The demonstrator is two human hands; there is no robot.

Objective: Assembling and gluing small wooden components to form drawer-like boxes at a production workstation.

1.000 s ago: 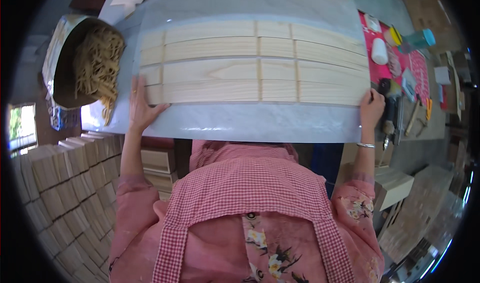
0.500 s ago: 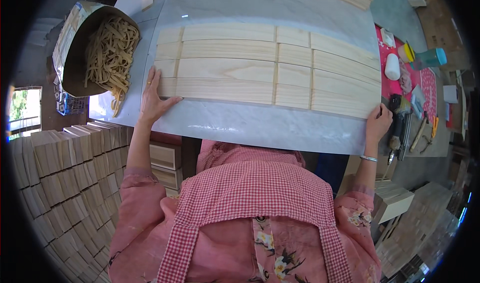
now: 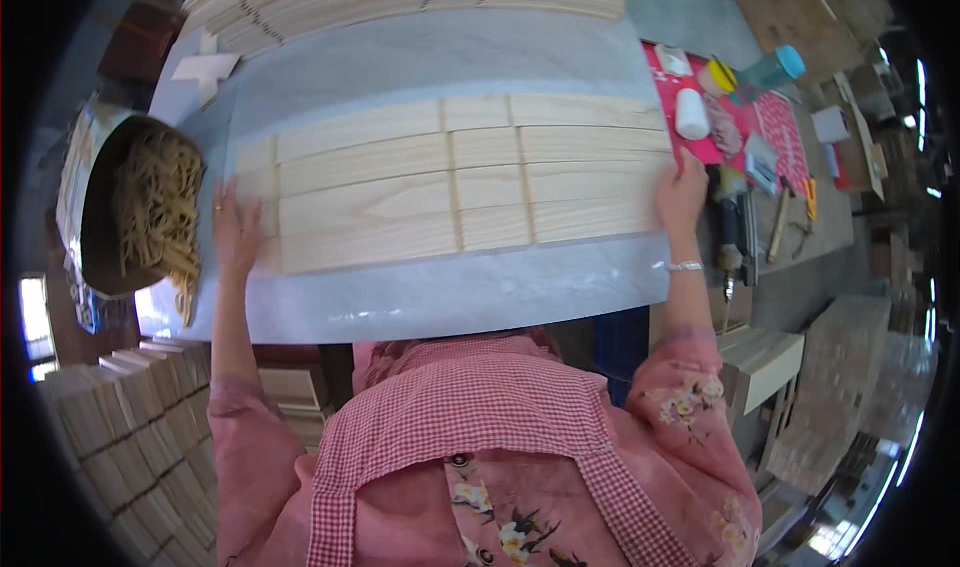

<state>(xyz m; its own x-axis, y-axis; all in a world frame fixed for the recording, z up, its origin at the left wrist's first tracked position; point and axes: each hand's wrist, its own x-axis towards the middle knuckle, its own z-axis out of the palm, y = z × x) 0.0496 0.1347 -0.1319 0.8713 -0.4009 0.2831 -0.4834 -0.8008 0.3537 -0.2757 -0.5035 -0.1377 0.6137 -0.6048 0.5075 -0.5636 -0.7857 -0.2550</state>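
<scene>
Pale wooden boards (image 3: 360, 207) lie side by side in long rows on the grey marbled tabletop, crossed by several narrow raised seams or strips. At their left end rests my left hand (image 3: 237, 235), its fingers stretched out and slightly apart over the board ends; a ring shows on one finger. My right hand (image 3: 683, 199) is against the right end of the same boards, fingers pointing away from me along the edge, a little blurred. A bracelet circles the right wrist.
Beyond the boards lies a stack of wooden slats (image 3: 350, 2). A container of tan strips (image 3: 160, 202) stands at left, near a white cross-shaped piece (image 3: 207, 69). To the right are a white bottle (image 3: 691, 115), a power tool (image 3: 730, 232) and a teal cup (image 3: 775, 72). Wood blocks (image 3: 130, 407) are piled lower left.
The view has shifted, bringing more of the far slat stack into sight. My left hand now reaches onto the board ends, and my right hand has moved farther up along the right end.
</scene>
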